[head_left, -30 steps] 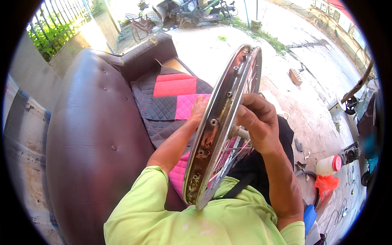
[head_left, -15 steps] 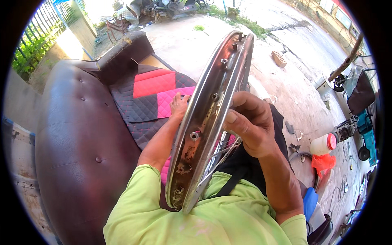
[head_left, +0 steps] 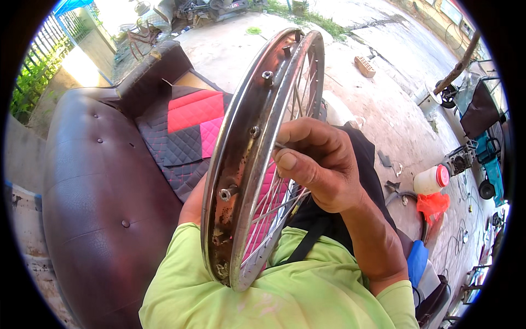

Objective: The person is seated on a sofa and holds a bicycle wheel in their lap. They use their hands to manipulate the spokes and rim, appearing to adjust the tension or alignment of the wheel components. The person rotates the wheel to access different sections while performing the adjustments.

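A worn metal spoked wheel rim (head_left: 241,162) stands upright and slightly tilted against my body, with no tyre on it. Several spoke nipples (head_left: 267,75) poke up through its rusty inner channel. My right hand (head_left: 326,164) is at the rim's right side, thumb and forefinger closed in a pinch on the end of a thin spoke. More thin spokes (head_left: 266,216) fan out below that hand. My left forearm (head_left: 192,203) reaches behind the rim, which hides the left hand and its fingers.
A brown buttoned sofa (head_left: 104,192) lies to my left, with a quilted red, pink and black cover (head_left: 194,109) on its seat. On the concrete at right are a white jar with a red lid (head_left: 430,180), a red plastic bag (head_left: 433,204) and a brick (head_left: 364,67).
The wheel has shifted left and turned, showing more of its spokes. My right hand has moved left with it. My left hand, visible before on the far side, is now hidden behind the rim.
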A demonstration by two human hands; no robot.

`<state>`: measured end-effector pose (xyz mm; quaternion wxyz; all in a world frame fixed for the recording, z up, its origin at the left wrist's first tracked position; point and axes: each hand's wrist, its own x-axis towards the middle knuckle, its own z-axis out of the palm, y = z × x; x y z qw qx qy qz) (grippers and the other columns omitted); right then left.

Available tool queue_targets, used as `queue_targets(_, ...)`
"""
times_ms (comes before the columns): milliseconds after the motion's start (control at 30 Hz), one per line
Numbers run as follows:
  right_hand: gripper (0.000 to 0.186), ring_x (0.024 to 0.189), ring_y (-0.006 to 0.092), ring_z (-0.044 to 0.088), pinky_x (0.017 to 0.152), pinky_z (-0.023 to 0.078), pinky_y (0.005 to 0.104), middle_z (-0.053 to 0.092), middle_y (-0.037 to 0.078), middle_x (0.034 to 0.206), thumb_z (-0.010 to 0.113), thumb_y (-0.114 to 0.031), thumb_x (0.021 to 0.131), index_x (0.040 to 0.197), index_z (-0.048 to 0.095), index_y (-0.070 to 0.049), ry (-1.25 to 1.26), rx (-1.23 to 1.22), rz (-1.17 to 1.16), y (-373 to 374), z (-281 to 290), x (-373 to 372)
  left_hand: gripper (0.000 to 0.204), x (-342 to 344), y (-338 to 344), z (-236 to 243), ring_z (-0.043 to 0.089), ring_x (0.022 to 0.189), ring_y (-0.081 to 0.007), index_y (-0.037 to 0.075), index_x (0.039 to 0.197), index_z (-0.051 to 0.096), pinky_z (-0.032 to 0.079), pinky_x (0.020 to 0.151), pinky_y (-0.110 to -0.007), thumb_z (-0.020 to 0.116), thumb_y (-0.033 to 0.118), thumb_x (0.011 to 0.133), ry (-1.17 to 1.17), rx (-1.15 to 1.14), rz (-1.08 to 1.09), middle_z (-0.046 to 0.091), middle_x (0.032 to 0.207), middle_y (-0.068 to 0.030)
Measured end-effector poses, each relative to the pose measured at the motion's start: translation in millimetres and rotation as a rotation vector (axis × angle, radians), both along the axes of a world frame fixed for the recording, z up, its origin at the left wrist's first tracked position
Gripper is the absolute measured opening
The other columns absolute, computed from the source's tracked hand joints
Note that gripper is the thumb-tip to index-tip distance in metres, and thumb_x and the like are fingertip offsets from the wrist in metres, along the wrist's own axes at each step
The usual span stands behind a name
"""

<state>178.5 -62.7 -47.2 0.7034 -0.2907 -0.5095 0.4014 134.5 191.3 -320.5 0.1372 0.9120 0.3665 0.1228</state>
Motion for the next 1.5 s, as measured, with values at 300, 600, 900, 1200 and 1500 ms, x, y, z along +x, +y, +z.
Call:
queue_targets(300,0.021,0.095,0.0072,0.060,0.084,0.049,0.0245,0.068,0.004,0.101,0.062,-0.004,0.098,0.118,0.065,0.003,-0.015,0.005,-0.002,-1,0,2,0.042,1,5,-1,0.047,0.128,-0.0379,0.018,0.122,0.065,0.040,0.105,-0.052,0.067,0.035,0.084,0.002,-0.007,0.000,0.050,0.135,-0.0175)
queue_targets(600,0.021,0.094,0.0069,0.060,0.083,0.048,0.0240,0.068,0.003,0.101,0.063,-0.005,0.098,0.118,0.065,0.003,-0.013,0.007,-0.011,-3,0,2,0.037,1,5,-3,0.051,0.125,-0.0360,0.016,0.118,0.068,0.043,0.103,-0.050,0.066,0.030,0.084,-0.011,-0.018,0.002,0.056,0.129,-0.0158)
queue_targets(900,0.021,0.083,0.0049,0.056,0.073,0.044,0.0218,0.067,0.005,0.099,0.064,-0.003,0.096,0.116,0.064,0.004,0.052,-0.012,-0.077,-8,-3,3,0.032,-48,55,-24,0.055,0.122,-0.0341,0.015,0.113,0.071,0.045,0.102,-0.049,0.065,0.025,0.083,-0.209,-0.102,0.165,0.061,0.124,-0.0140)
queue_targets(1200,0.033,0.070,0.0153,0.057,0.062,0.045,0.0250,0.058,0.011,0.085,0.075,-0.011,0.088,0.113,0.064,0.006,0.523,-0.081,0.049,-47,-42,64,0.025,-79,61,-56,0.062,0.113,-0.0335,0.011,0.097,0.076,0.048,0.099,-0.044,0.057,0.012,0.081,-0.406,-0.207,0.212,0.069,0.113,-0.0182)
queue_targets(1500,0.035,0.062,0.0120,0.046,0.054,0.035,0.0233,0.055,0.009,0.076,0.074,-0.011,0.089,0.118,0.063,0.005,0.032,0.075,0.227,-25,-9,60,0.028,-86,49,-32,0.063,0.110,-0.0365,0.009,0.105,0.074,0.050,0.096,-0.045,0.062,0.021,0.082,-0.382,-0.300,0.311,0.068,0.112,-0.0205)
